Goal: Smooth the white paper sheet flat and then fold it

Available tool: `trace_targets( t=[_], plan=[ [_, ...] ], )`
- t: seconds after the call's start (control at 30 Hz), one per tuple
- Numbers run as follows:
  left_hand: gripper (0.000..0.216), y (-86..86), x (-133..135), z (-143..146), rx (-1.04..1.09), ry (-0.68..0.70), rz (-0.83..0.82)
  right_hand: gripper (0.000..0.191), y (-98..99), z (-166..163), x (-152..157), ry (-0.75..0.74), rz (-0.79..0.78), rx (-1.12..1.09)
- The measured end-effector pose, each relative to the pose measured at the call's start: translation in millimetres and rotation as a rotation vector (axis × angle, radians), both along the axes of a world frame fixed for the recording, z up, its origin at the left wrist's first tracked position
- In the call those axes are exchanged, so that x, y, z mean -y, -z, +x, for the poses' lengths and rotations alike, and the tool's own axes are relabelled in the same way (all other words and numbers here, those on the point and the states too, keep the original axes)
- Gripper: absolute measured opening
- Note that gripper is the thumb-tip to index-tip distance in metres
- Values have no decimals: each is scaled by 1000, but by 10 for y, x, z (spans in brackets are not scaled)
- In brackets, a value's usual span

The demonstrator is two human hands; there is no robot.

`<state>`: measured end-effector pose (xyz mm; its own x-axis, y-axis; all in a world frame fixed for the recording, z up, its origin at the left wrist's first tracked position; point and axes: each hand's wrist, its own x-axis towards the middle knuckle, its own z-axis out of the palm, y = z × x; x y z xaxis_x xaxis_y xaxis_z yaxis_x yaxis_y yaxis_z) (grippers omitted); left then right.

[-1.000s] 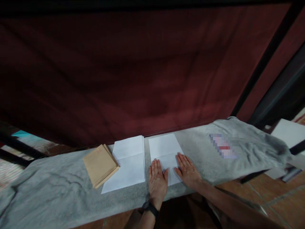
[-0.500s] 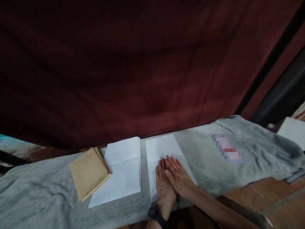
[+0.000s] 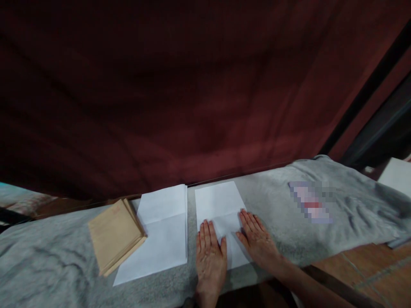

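A white sheet of paper (image 3: pixel 220 203) lies on a table covered with a grey blanket (image 3: pixel 58 252). My left hand (image 3: pixel 210 256) rests flat on the sheet's near left part, fingers spread a little. My right hand (image 3: pixel 258 241) lies flat on the sheet's near right edge, partly on the blanket. A faint crease runs across the sheet between the hands. Both hands press down and hold nothing.
Left of the sheet lies a stack of white paper (image 3: pixel 159 233) with a fold line, and beside it a pile of brown envelopes (image 3: pixel 114 235). A dark red curtain (image 3: pixel 192 94) hangs right behind the table. A blurred patch (image 3: pixel 311 201) sits on the blanket at right.
Half a second ago my hands were together, overlapping at the sheet's middle. They have slid apart to the left and right sides of the sheet.
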<state>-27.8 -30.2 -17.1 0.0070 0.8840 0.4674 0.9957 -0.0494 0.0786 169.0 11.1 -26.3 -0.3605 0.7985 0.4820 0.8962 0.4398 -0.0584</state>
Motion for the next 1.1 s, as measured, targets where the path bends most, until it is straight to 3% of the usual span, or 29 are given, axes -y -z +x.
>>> trace_targets(
  t=[0.27,0.4,0.57,1.1],
  plan=[
    [67,-24,53,-12,8,-31,24,63,-57,132,-71,62,44,-37],
    [67,-53,21,110,-18,-60,37,63,-165,-78,32,-107,-51,-80],
    [68,-55,53,214,-69,65,12,62,-192,-238,170,-283,-100,-54],
    [67,-58,189,-215,-7,0,-14,72,-32,161,58,-3,-56,-10]
  ],
)
